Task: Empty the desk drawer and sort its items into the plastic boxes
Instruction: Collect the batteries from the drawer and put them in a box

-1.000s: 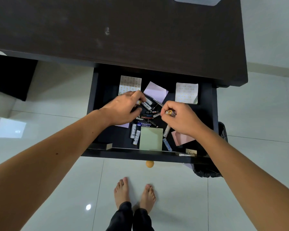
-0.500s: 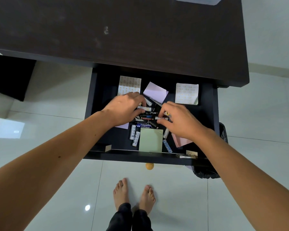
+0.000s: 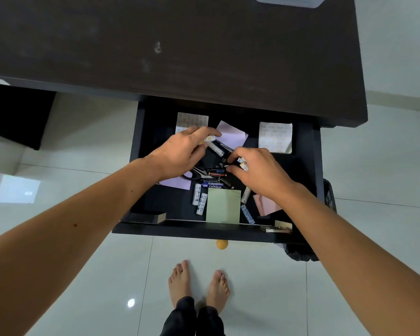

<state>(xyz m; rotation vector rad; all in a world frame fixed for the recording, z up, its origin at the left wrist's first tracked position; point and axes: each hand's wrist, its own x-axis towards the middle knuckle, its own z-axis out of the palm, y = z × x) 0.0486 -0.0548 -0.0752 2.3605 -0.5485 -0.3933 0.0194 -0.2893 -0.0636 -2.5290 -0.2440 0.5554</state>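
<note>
Open drawer (image 3: pixel 141 132) pulled out from under the dark counter (image 3: pixel 180 44), holding two patterned sheets at the far side, two lilac notes, one green note (image 3: pixel 223 206) at the near edge, one pink note (image 3: pixel 264 205) right of it, scissors (image 3: pixel 199 172) and a loose heap of batteries (image 3: pixel 201 198) in the middle. Left hand (image 3: pixel 180 154) pinching a white battery between curled fingers. Right hand (image 3: pixel 260 173) curled round another battery. One clear plastic box (image 3: pixel 289 1) at the counter's far edge. Bare drawer floor at far left and far right.
</note>
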